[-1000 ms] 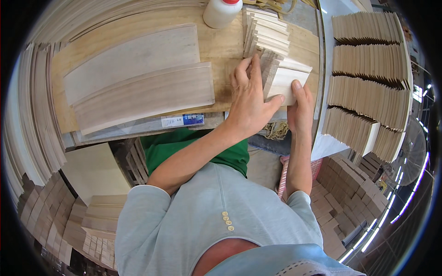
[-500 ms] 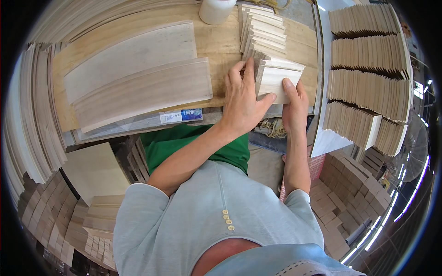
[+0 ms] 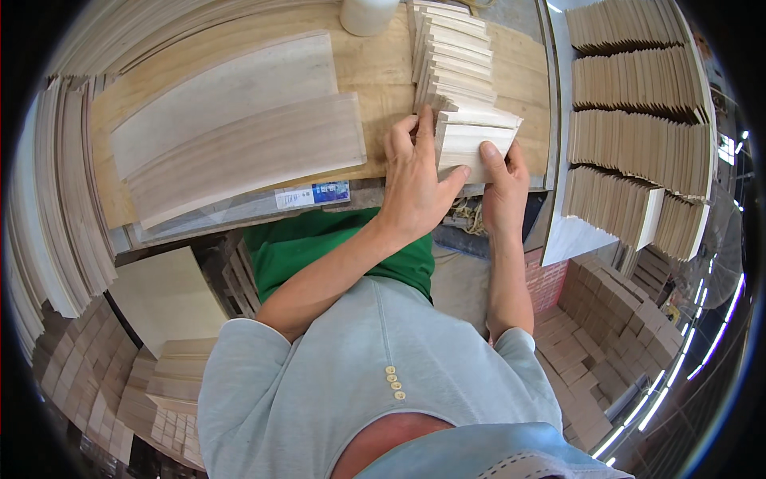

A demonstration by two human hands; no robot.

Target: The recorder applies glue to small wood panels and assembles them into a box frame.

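Head view: your left hand and right hand clasp the pale, rectangular wooden pieces from both sides; press evenly so their edges line up flush.

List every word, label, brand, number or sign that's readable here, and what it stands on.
Blue-and-white rectangular label, at the front edge of the workbench: printed, but too small and blurred to quote.
Small boards: no lettering visible.
White bottle, cut off by the frame: none on the visible part.
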